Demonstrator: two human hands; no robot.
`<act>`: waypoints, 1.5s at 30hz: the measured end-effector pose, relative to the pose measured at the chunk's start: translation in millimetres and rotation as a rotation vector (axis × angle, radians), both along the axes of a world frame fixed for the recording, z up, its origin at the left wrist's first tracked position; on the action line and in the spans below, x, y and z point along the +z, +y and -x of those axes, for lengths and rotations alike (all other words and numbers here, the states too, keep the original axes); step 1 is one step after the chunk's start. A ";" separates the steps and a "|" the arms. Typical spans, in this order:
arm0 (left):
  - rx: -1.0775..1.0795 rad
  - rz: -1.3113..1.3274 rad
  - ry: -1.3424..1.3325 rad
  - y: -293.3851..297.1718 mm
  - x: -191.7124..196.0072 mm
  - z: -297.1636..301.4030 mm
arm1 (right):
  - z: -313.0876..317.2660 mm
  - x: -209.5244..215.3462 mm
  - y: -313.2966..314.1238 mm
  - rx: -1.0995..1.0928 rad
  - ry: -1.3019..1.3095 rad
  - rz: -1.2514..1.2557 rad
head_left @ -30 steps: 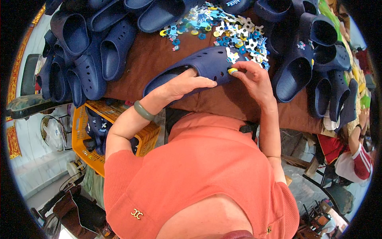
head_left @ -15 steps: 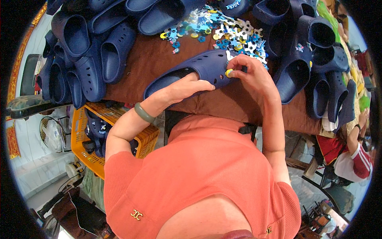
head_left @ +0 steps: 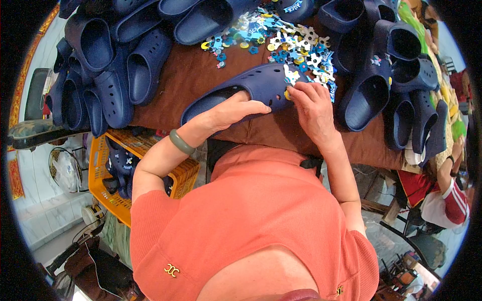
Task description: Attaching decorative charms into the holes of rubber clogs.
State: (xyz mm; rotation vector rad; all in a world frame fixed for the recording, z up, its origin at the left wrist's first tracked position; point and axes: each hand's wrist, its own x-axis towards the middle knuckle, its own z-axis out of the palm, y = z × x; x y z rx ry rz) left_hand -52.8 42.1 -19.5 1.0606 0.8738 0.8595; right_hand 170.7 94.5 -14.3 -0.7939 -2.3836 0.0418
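Observation:
A navy blue clog (head_left: 256,80) with round holes lies on the brown cloth in front of me, its toe pointing right. My left hand (head_left: 233,111) grips it at the opening, fingers hidden inside and thumb stretched over the upper. At the toe, the bent fingers of my right hand (head_left: 315,108) press together against a small yellow shoe charm (head_left: 287,94), which is partly covered by the fingertips. A white charm (head_left: 290,75) sits on the toe just beyond it. Behind the toe spreads a pile of loose charms (head_left: 306,47) in white, blue and yellow.
Navy clogs (head_left: 113,95) are heaped at the left, with more clogs (head_left: 369,100) at the right and along the back. Below the table's left edge stands an orange crate (head_left: 103,193) holding clogs. Another person's arm (head_left: 444,173) shows at the far right.
My right fingers have shifted from a raised pinch to a lower press on the yellow charm. The white charm shows more fully. My left hand and the clog stay in place.

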 end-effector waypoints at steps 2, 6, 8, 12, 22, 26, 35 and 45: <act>0.009 0.006 0.005 -0.5 0.3 -0.2 | -1.1 -1.5 -6.5 -0.014 -0.012 -0.036; 0.031 -0.020 -0.015 -0.2 -0.9 -1.2 | -4.7 -2.7 -14.9 -0.052 -0.048 -0.034; 0.041 -0.019 -0.009 -0.9 -2.6 -2.0 | -4.4 -1.8 -19.3 -0.088 -0.062 -0.040; 0.045 -0.064 -0.010 0.7 -6.1 -2.6 | -3.5 -6.7 -18.4 -0.093 -0.080 -0.050; 0.058 -0.018 -0.010 1.8 -5.6 -3.7 | 12.9 -19.7 -28.0 -0.239 -0.140 -0.198; 0.060 0.000 0.008 -0.5 -1.6 -4.1 | 0.9 -10.5 -6.9 -0.117 0.113 0.040; 0.040 0.007 -0.015 3.8 -9.6 -2.9 | 5.6 -2.8 0.2 -0.110 0.033 -0.026; 0.172 -0.267 0.153 -7.1 3.6 -8.5 | 2.5 15.2 44.1 -0.135 0.330 0.128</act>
